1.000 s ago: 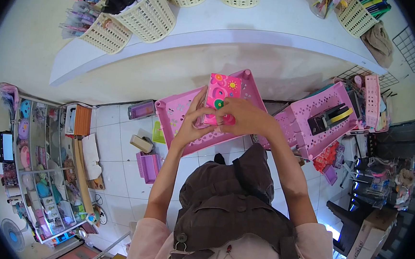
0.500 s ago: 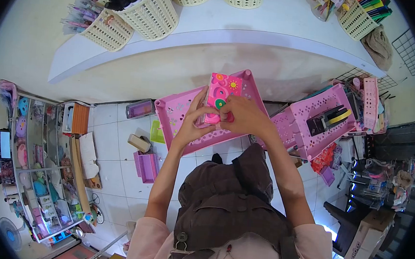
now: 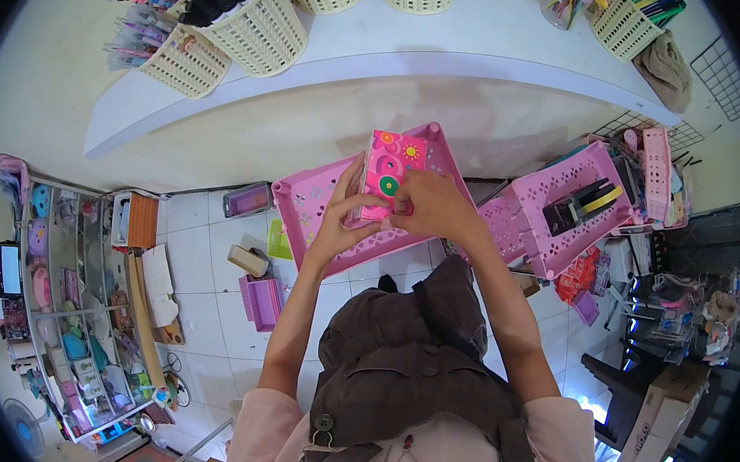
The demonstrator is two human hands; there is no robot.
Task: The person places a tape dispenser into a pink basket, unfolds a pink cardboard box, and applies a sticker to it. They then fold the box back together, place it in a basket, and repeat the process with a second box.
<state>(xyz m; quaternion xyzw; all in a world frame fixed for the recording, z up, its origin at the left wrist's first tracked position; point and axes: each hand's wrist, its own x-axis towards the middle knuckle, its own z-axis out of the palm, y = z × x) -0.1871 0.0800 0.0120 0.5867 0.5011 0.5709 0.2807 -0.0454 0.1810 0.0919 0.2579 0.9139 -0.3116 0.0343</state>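
A bright pink box [image 3: 389,165] printed with flowers, a yellow sun and a green round shape is held over a pink perforated tray [image 3: 308,194]. My left hand [image 3: 341,216] grips the box along its left side, with the fingers bent round its near left corner. At the near right corner, my right hand [image 3: 432,205] has its fingers curled in and pressed against the box. The tips of both hands nearly meet at the box's near edge, and the right fingertips are partly hidden.
Joined at the right is another pink tray [image 3: 540,256] holding a black tape dispenser [image 3: 582,207]. A white shelf [image 3: 477,45] with pen baskets [image 3: 259,39] runs along the wall ahead. Small bins [image 3: 262,301] lie on the tiled floor; a glass display rack [image 3: 81,314] stands left.
My right hand has shifted slightly on the box, and more of the green round shape shows. The left hand keeps its hold. The whole view has moved a little.
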